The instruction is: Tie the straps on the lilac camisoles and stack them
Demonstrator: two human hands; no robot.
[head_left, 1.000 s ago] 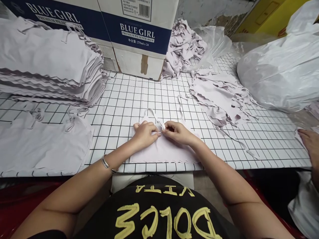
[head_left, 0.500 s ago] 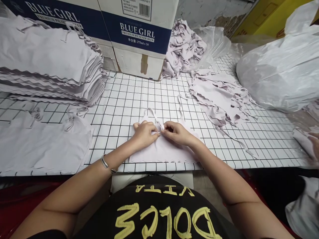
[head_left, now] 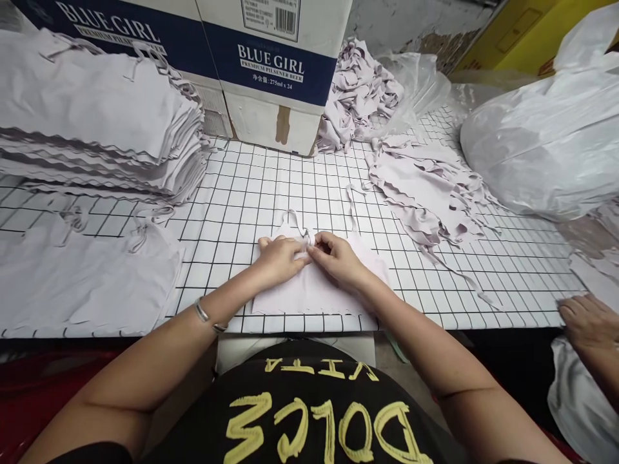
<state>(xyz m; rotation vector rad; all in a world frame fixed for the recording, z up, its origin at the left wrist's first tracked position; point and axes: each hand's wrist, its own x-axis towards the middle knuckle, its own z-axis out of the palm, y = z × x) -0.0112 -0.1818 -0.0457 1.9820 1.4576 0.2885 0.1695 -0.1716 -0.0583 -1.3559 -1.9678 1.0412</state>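
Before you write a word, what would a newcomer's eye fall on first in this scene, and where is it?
Probably the large Blue Girl carton at the back, left of centre, with a tall stack of pale cloth pieces in front of its left part. Next, yellow upside-down lettering on the black shirt at the bottom. In the middle, the left hand and right hand meet, pinching a pale garment.

A pale pink garment (head_left: 285, 293) lies flat on the grid-patterned table (head_left: 236, 187), its wavy hem near the front edge. One thin strap (head_left: 291, 212) loops above its upper left; the middle of its top edge, partly hidden, seems gathered.
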